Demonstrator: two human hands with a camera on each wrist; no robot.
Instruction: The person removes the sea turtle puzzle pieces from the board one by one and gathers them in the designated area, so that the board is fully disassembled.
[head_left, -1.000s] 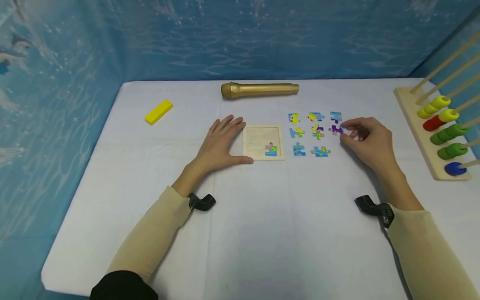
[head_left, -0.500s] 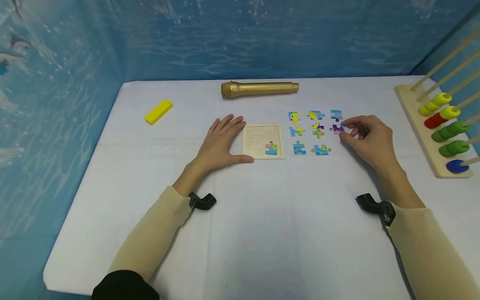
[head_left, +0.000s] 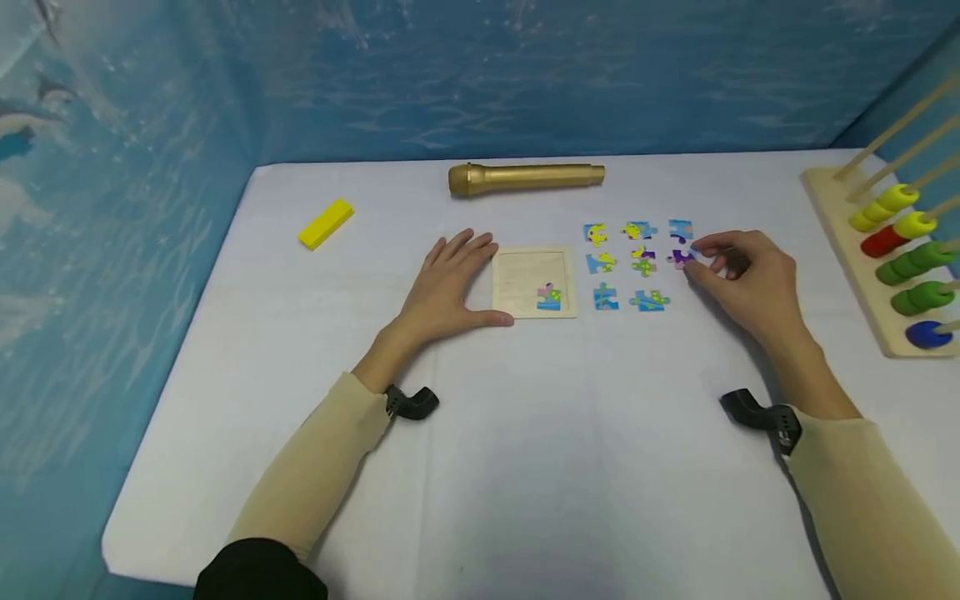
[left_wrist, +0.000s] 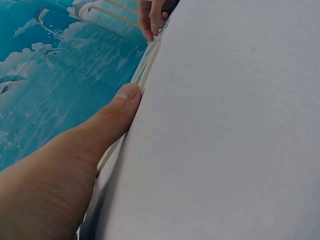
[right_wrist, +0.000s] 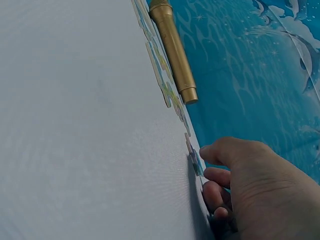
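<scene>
In the head view my left hand (head_left: 448, 287) lies with fingers spread at the left side of a square wooden puzzle tray (head_left: 517, 253). Its thumb (left_wrist: 127, 95) touches the tray's near edge in the left wrist view. One puzzle piece (head_left: 549, 302) sits in the tray's lower right corner. My right hand (head_left: 753, 279) pinches a purple puzzle piece (head_left: 681, 259) between thumb and forefinger, at the right end of the middle row of loose pieces. Its other fingers (right_wrist: 212, 195) are curled under in the right wrist view.
Several loose puzzle pieces (head_left: 605, 297) lie in rows right of the tray. A gold toy microphone (head_left: 528, 177) lies behind them. A yellow block (head_left: 326, 224) is at the back left. A wooden bead stand (head_left: 862, 275) with upright rods stands at the right.
The whole head view has shifted slightly, so everything appears a little further right. Both hands keep their places beside the tray and the purple puzzle piece.
</scene>
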